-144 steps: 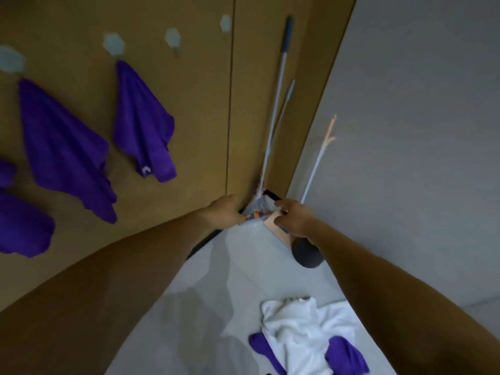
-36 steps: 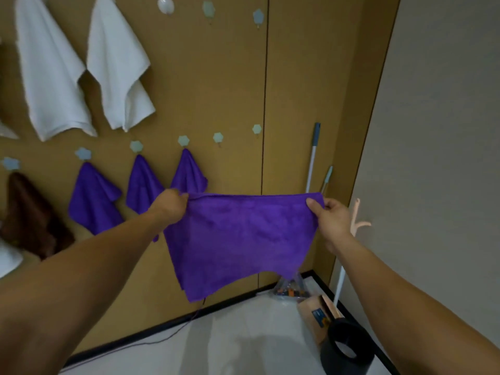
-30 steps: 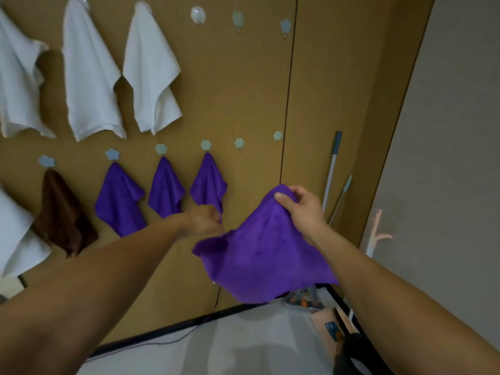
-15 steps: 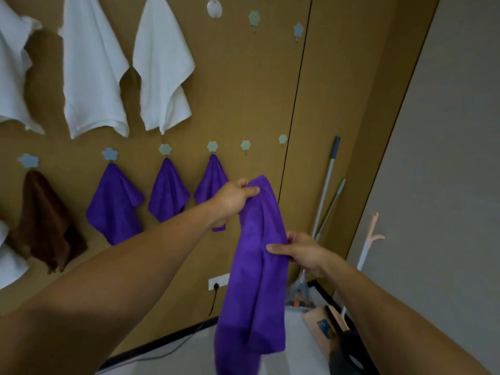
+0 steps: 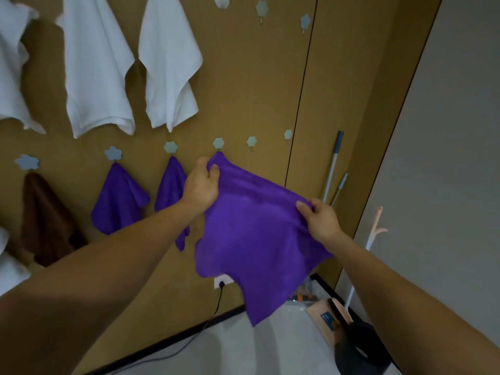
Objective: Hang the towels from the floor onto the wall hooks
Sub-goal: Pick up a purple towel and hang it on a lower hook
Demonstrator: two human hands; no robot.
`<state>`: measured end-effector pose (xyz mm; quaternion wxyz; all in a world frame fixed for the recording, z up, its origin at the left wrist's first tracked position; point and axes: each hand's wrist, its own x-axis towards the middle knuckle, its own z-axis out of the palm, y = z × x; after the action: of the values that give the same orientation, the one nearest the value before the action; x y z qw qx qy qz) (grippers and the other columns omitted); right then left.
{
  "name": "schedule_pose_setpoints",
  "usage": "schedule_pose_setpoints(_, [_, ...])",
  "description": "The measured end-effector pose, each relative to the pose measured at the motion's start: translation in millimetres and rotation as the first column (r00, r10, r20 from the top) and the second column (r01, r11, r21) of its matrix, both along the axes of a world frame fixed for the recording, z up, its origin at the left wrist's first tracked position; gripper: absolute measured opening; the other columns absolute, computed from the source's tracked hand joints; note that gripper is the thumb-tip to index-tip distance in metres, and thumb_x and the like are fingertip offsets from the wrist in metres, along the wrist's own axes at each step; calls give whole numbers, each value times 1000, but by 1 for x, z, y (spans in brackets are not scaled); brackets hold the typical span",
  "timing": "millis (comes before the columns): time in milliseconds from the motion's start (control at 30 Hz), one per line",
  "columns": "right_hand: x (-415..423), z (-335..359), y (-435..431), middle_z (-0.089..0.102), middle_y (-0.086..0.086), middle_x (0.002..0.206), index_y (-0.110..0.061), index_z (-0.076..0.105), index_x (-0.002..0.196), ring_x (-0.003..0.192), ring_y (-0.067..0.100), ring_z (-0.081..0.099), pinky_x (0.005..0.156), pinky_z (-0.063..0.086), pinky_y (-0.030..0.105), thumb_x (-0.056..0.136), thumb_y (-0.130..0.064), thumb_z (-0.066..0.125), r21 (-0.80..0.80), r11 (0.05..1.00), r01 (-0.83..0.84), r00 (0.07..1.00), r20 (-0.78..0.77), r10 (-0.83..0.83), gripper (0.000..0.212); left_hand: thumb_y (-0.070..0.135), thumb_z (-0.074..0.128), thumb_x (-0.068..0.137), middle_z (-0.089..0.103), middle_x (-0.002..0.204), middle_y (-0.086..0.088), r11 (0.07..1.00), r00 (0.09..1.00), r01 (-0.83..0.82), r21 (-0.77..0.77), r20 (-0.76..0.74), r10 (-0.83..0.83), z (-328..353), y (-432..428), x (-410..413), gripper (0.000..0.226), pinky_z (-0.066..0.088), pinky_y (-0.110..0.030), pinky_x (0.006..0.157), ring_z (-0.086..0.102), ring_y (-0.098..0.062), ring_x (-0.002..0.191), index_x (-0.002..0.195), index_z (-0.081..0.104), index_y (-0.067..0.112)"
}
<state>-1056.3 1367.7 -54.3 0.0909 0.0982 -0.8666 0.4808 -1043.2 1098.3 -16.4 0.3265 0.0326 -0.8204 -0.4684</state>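
I hold a purple towel [image 5: 257, 239] spread in front of the wooden wall. My left hand [image 5: 201, 189] grips its upper left corner just below a pale hook [image 5: 218, 143]. My right hand [image 5: 320, 219] pinches the towel's right edge, lower and nearer to me. The cloth slopes down from left to right and hangs loose below. Two bare hooks [image 5: 251, 141] [image 5: 288, 134] sit to the right of that hook. What hangs on the hook above my left hand is hidden by the held towel.
Two purple towels [image 5: 119, 198] [image 5: 171, 190] and a brown towel [image 5: 43, 220] hang on the lower hook row, with white towels [image 5: 100, 77] above. Mop poles [image 5: 331, 169] lean in the corner. A black bin [image 5: 357, 353], a cardboard box [image 5: 327, 318] and a plugged outlet [image 5: 221, 281] are low down.
Half a second ago the towel hung in a long fold from my left hand. My right hand has drawn it out to the right, and it is now spread between both hands.
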Motion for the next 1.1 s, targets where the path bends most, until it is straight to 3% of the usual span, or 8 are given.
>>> schedule_pose_setpoints(100, [-17,12,-3,59,2,71,-17,59,78,74,24,56,57,42,20,98,-34,52,260,963,-76,997,-7,81,27,25,39,99,49,73,7,998,998,-67,8,10,67,1,-4,-4,12,35,-16,48,47,-4,64,91,43,18])
schedule_pose_setpoints(233, [-37,28,8,60,9,78,-10,59,85,75,26,56,65,41,33,97,-36,53,236,972,21,995,-98,2,29,16,49,93,48,67,5,996,992,-88,-11,92,88,4,-8,-8,27,33,-6,42,43,-6,58,67,41,21])
schedule_pose_setpoints(367, [-48,25,19,52,1,68,-16,49,70,62,15,49,54,34,25,98,-30,52,274,960,-48,998,-28,58,31,21,65,81,50,55,5,995,987,-88,57,144,79,5,-4,-17,32,30,-10,34,45,-4,45,57,44,18])
schedule_pose_setpoints(600, [-69,23,33,45,1,62,-13,46,67,58,15,42,47,29,18,97,-24,55,225,971,-86,996,2,88,34,4,61,80,56,67,4,992,983,-120,42,141,113,6,18,-33,24,35,-10,35,51,-7,58,68,51,22])
schedule_pose_setpoints(700, [-77,27,37,56,8,76,-2,59,85,72,21,51,61,38,30,96,-26,56,213,969,-124,992,9,125,27,2,47,84,54,73,7,988,979,-153,14,140,149,6,28,-39,26,34,-13,42,50,-4,63,74,47,26])
schedule_pose_setpoints(800, [-85,24,41,60,11,85,-1,62,96,78,22,54,67,40,31,97,-26,55,250,955,-158,987,23,157,26,0,38,83,55,74,5,990,982,-129,60,147,119,6,39,-45,26,36,-13,40,50,-6,62,79,48,24])
schedule_pose_setpoints(967, [-101,8,50,67,21,100,4,62,103,92,36,63,77,49,40,97,-24,56,248,941,-229,971,127,203,30,8,41,84,55,75,2,992,971,-93,82,229,72,5,43,-54,17,37,-24,50,49,-10,63,78,48,23])
schedule_pose_setpoints(1100, [-112,-11,56,57,9,88,-7,52,90,81,26,54,65,33,29,100,-35,46,454,874,-174,984,97,146,31,11,43,91,51,71,3,994,943,64,-87,332,-31,2,42,-65,13,35,-23,50,46,-9,61,80,47,17])
